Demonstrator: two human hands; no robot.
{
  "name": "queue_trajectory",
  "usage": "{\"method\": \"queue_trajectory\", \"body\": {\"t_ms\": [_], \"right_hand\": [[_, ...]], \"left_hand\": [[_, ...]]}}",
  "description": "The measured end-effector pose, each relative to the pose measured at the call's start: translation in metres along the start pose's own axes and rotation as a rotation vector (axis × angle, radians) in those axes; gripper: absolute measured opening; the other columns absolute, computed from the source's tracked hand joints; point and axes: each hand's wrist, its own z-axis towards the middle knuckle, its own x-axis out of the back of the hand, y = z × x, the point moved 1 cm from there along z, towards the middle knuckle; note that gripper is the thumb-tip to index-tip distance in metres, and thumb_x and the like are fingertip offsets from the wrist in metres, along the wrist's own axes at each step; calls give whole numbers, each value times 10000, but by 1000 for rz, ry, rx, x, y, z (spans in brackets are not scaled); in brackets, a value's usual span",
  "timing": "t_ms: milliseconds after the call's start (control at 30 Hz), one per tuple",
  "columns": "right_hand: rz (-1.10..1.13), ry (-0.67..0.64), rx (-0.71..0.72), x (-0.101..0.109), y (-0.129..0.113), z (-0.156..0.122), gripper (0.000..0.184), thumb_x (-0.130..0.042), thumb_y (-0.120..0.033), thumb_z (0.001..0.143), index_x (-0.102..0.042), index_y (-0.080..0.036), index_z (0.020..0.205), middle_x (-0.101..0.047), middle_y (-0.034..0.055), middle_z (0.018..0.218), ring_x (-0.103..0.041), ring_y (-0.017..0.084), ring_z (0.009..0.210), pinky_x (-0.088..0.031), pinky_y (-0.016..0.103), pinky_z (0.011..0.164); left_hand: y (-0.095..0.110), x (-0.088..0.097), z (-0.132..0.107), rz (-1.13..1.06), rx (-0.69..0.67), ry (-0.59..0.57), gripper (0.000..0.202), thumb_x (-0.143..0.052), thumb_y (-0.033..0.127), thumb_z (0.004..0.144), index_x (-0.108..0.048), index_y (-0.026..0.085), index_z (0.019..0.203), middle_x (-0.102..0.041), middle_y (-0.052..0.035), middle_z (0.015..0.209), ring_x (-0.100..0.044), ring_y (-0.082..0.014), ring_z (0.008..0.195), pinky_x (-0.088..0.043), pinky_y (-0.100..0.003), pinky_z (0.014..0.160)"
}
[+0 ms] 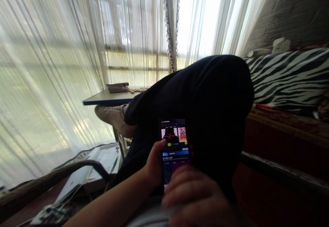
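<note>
A smartphone (174,141) with a lit screen of coloured pictures stands upright against my raised knee in dark trousers (205,93). My left hand (154,163) wraps round the phone's left edge, thumb resting on the screen side. My right hand (195,196) sits curled just below and in front of the phone, blurred, its knuckles toward me; it covers the phone's lower end. Whether its fingers touch the phone is hidden.
A blue-edged table (110,98) with a flat box stands by the sheer curtains (77,49). My white shoe (114,117) rests under it. A zebra-striped cushion (288,78) lies right. A dark curved chair arm (64,172) and papers (102,158) are lower left.
</note>
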Motion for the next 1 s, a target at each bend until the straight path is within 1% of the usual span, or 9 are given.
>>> {"method": "queue_trajectory", "body": {"t_ms": [67, 133, 200, 333, 500, 600, 700, 800, 1000], "right_hand": [[-235, 285, -95, 3, 14, 4, 241, -541, -158, 922, -608, -280, 1119, -623, 32, 1199, -582, 175, 1153, -507, 351, 995], [-396, 475, -209, 1, 28, 5, 317, -533, -183, 921, -559, -286, 1219, -506, 41, 1360, -512, 190, 1243, -506, 348, 1000], [-530, 479, -256, -5, 37, 6, 463, -518, -194, 922, -451, -292, 1370, -411, 46, 1459, -434, 219, 1324, -464, 402, 1058], [-669, 340, -240, -17, 38, 8, 702, -475, -133, 859, -234, -219, 1513, -292, 57, 1551, -251, 264, 1438, -386, 490, 1119], [-643, 224, -233, -18, 34, 4, 790, -454, -90, 772, -210, -180, 1518, -228, 39, 1580, -158, 263, 1471, -362, 496, 1139], [-566, 263, -241, -16, 35, -3, 740, -482, -149, 823, -226, -208, 1515, -273, 36, 1563, -241, 260, 1446, -349, 482, 1151], [-487, 405, -305, -14, 38, -10, 626, -510, -241, 910, -283, -265, 1492, -364, 35, 1512, -397, 238, 1363, -404, 429, 1117], [-493, 499, -348, -14, 41, -10, 521, -480, -235, 962, -337, -284, 1462, -436, 36, 1458, -462, 209, 1311, -447, 378, 1072], [-609, 482, -266, -18, 43, 3, 520, -530, -240, 937, -363, -263, 1429, -443, 59, 1435, -466, 222, 1288, -470, 391, 1036]], "left_hand": [[-1, -1, 0, -6, -37, 20, 482, -641, 521, 798, -705, 105, 1034, -723, -85, 858, -680, -281, 881, -477, -371, 886], [-1, -4, 0, 18, -76, 52, 475, -644, 515, 791, -707, 113, 1037, -728, -100, 918, -666, -321, 970, -463, -404, 930], [0, -7, 0, 41, -106, 62, 490, -644, 520, 778, -709, 113, 1042, -726, -119, 982, -632, -363, 1061, -444, -444, 969], [-1, -13, 0, 40, -92, 20, 472, -694, 521, 726, -734, 137, 997, -720, -110, 1043, -589, -389, 1141, -423, -463, 1007], [-3, -14, -1, 36, -95, 38, 471, -751, 536, 690, -753, 160, 975, -734, -90, 973, -604, -378, 1119, -420, -448, 1008], [-4, -13, -1, 45, -111, 49, 464, -758, 539, 684, -758, 160, 951, -738, -86, 929, -621, -369, 1086, -423, -441, 1003], [-6, -11, 0, 33, -108, 35, 458, -724, 561, 721, -758, 152, 924, -738, -85, 912, -628, -358, 1069, -431, -431, 998], [-7, -10, -1, 18, -118, 37, 436, -736, 548, 715, -755, 137, 858, -738, -93, 898, -620, -369, 1079, -433, -437, 1001], [-7, -14, -2, 42, -91, 31, 444, -772, 515, 678, -763, 131, 900, -733, -111, 992, -578, -384, 1163, -413, -454, 1046]]}}
